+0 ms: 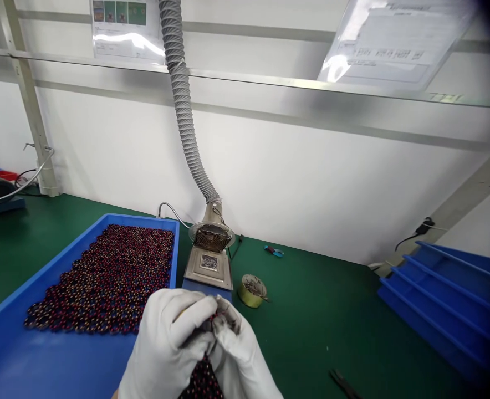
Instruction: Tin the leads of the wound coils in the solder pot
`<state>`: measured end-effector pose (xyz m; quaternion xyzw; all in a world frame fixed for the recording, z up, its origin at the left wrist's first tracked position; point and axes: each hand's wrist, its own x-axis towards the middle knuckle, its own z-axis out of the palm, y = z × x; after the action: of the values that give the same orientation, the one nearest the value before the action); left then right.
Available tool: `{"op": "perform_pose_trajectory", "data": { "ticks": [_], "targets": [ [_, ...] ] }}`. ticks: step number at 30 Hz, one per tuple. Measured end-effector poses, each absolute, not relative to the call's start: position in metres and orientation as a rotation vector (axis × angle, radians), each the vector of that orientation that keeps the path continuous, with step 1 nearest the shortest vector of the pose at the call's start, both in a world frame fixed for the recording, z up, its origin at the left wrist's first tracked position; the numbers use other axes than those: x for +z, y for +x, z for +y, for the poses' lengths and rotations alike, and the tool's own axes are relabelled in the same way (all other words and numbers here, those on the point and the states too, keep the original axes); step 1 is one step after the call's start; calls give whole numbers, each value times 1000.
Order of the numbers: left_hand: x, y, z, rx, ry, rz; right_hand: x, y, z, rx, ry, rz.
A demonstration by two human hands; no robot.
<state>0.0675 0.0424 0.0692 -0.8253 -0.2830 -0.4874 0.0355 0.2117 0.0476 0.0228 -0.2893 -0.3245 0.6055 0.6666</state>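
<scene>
"Biggest first: what's there?"

"A green table, with a blue tray at the left, rows of dark, red-flecked parts laid in it. Stacked blue trays sit at the right."

"And ahead?"

"A square metal unit under a grey hose. It may be hot, so I'd keep the gloves off it."

"The hands?"

"Both in white gloves, fingertips drawn close together. The left hand and right hand pinch one small piece between them, just in front of the unit. Fingers cover most of it; I can't tell its exact shape."

"How should that grip go?"

"Steady it with the left, let the right do the fine work, and press lightly. Mind the beaded clump hanging just beneath: a snag there could tug the piece loose."

"Anything smaller nearby?"

"A scrap-filled tin beside the unit; blue-handled cutters farther back."
</scene>
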Motion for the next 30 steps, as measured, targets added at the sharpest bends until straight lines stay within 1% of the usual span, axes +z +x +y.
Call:
{"op": "perform_pose_trajectory", "data": {
  "ticks": [2, 4, 6, 9, 10, 12, 13, 16, 18, 22, 24, 26, 28, 30],
  "targets": [
    [71, 65, 43, -1551, -2697, -851, 8, 210, 57, 1381, -620, -648],
    [73, 64, 45, -1652, -2835, -854, 4, 210, 61, 1364, -632, -612],
    [74, 63, 46, -1827, -2910, -933, 14, 209, 56, 1378, -675, -643],
    [76, 61, 49, -2217, -2879, -1163, 40, 206, 38, 1506, -665, -733],
    [77, 59, 49, -2344, -2834, -1253, 48, 204, 31, 1499, -646, -725],
    [79, 56, 49, -2479, -2748, -1406, 58, 199, 20, 1521, -591, -692],
    [80, 54, 48, -2434, -2772, -1437, 60, 197, 16, 1543, -566, -663],
    [81, 53, 45, -1997, -3000, -1334, 58, 194, 13, 1589, -510, -568],
    [80, 58, 42, -1811, -3001, -1238, 55, 195, 15, 1597, -489, -520],
    [77, 65, 43, -1827, -2871, -1104, 53, 195, 14, 1689, -446, -474],
    [76, 66, 45, -1954, -2871, -1020, 52, 195, 15, 1670, -479, -508],
    [74, 66, 48, -2188, -2866, -981, 50, 196, 20, 1615, -551, -588],
    [71, 66, 49, -2488, -2823, -1067, 47, 198, 29, 1576, -625, -695],
    [69, 66, 51, -2728, -2727, -1258, 46, 200, 36, 1585, -654, -781]
  ]
}}
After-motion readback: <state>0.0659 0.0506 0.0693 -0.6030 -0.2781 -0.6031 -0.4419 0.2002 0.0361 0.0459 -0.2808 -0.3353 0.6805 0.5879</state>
